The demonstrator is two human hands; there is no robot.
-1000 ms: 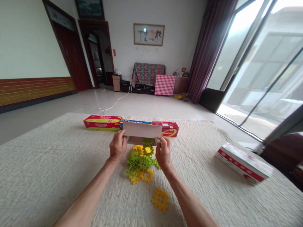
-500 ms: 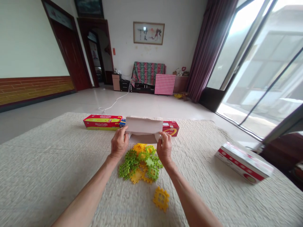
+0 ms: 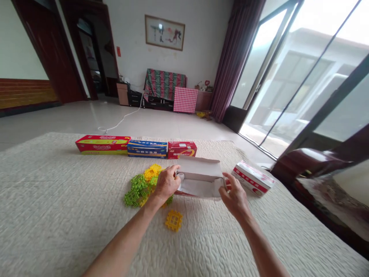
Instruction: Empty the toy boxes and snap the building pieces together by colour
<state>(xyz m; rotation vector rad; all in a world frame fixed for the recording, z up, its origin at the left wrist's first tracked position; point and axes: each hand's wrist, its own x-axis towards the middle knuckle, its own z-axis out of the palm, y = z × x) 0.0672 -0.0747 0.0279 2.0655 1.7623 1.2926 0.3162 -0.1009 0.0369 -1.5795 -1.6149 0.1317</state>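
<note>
An opened cardboard box [image 3: 198, 187] with a pale inside and its lid flap raised is between my hands; no contents show in it. My left hand [image 3: 167, 181] grips its left end and my right hand [image 3: 235, 194] its right end, fingers closed on the card. Left of the box lies a pile of green interlocking plastic pieces [image 3: 137, 188] with yellow pieces [image 3: 152, 171] among them, partly hidden by my left hand. One yellow square piece [image 3: 173, 220] lies apart, nearer to me.
Behind stand a red and yellow-green box [image 3: 103, 145], a blue box [image 3: 147, 149] and a dark red box [image 3: 182, 149] in a row. A white and red box [image 3: 253, 178] rests at right on the textured cream cover [image 3: 86, 215].
Both hands have carried the open box rightward from above the pile, and its inside now faces me. The view has turned to the right, and the blue box is uncovered.
</note>
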